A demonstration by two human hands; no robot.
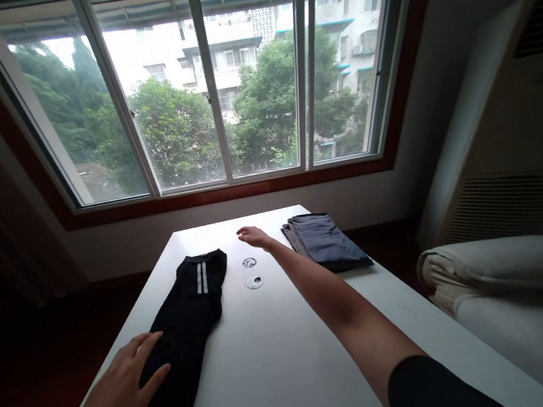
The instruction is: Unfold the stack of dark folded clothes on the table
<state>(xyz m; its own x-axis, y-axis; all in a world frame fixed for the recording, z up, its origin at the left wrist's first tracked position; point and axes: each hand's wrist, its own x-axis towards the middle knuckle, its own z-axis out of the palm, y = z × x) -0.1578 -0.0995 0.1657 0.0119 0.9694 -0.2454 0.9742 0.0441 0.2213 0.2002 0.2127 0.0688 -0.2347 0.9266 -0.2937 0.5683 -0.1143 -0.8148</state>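
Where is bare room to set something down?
Near white tabletop is bare between the black white-striped garment and the right forearm, and right of that forearm, nearer than the folded grey clothes. Crowded: the left side, under the garment.

One left hand (119,376), one right hand (254,236). One black garment (181,331), two pale stripes (202,278) on it. One folded stack (330,239), layer count unclear. One white table (259,367), two round discs (254,283). Four window panes (161,104).
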